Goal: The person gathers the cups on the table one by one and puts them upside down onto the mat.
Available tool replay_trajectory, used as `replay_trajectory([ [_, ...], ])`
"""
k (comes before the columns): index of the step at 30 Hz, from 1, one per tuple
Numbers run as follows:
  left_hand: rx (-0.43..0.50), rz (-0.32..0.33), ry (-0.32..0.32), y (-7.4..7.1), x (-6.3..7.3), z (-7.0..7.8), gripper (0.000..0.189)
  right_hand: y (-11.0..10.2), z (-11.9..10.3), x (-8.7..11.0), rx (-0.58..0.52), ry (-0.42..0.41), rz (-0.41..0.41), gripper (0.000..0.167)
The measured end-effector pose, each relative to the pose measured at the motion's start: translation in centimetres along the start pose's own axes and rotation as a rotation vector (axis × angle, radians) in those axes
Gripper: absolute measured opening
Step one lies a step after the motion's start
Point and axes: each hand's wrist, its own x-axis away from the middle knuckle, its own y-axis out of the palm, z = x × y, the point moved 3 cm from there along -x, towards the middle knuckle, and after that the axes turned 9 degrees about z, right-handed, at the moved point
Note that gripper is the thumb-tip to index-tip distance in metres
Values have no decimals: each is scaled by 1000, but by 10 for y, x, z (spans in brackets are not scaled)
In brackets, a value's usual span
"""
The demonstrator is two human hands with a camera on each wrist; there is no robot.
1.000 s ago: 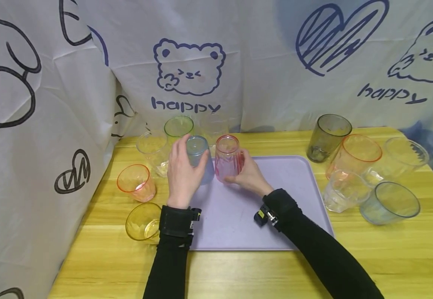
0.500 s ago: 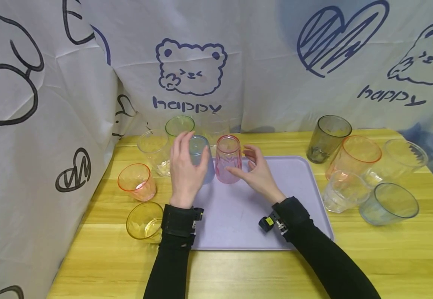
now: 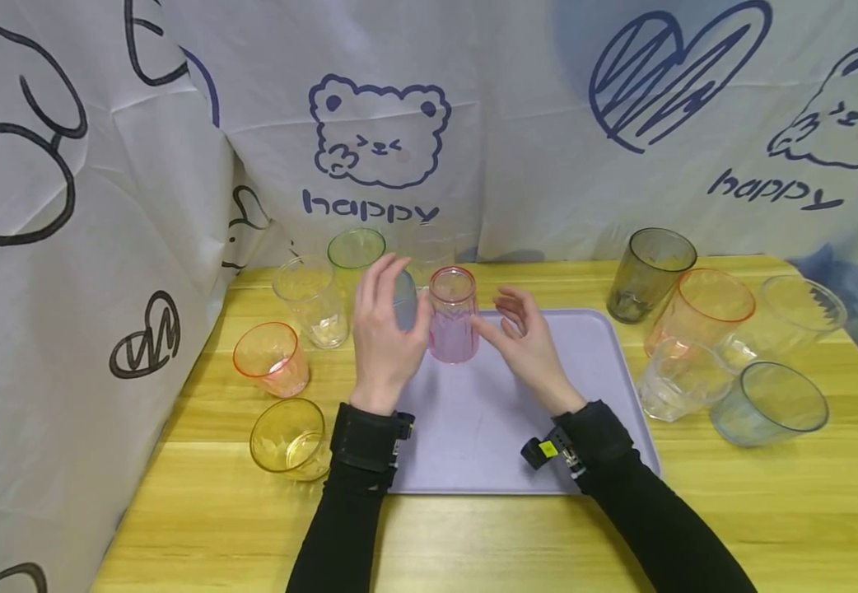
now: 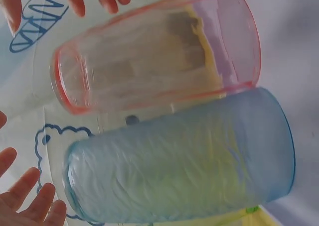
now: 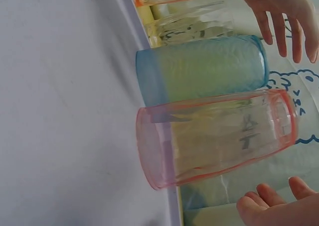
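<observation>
A pink glass (image 3: pixel 453 325) and a blue glass (image 3: pixel 403 296) stand upside down side by side at the back left of a lilac tray (image 3: pixel 488 445). My left hand (image 3: pixel 392 342) is raised in front of the blue glass and hides part of it in the head view. In the left wrist view, a gap shows between that hand (image 4: pixel 32 201) and the blue glass (image 4: pixel 184 161). Right of the pink glass is my right hand (image 3: pixel 533 350), fingers loosely bent. The right wrist view shows this hand (image 5: pixel 279 206) apart from the pink glass (image 5: pixel 214 141).
To the tray's left stand a yellow glass (image 3: pixel 288 441), an orange-rimmed glass (image 3: pixel 273 362), a clear glass (image 3: pixel 310 305) and a green glass (image 3: pixel 356 249). On its right are a grey glass (image 3: pixel 647 276), an orange glass (image 3: pixel 703 309), clear glasses and a bluish glass (image 3: pixel 770 403). A printed curtain hangs behind.
My right hand has let go of the pink glass and moved back to the right. The left hand has come off the blue glass and shifted right. Both glasses stay put.
</observation>
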Motion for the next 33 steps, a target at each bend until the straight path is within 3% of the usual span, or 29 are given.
replay_trajectory([
  [9,24,-16,65,7,4,19,41,-11,-10,3,102,-64,7,63],
  [19,87,-30,114,25,13,42,38,-44,-40,11,290,-177,11,60],
  [26,75,-100,158,41,19,56,39,-69,-66,14,418,-306,24,62],
  [33,38,-198,172,61,14,72,43,-105,-90,-2,595,-404,39,68],
])
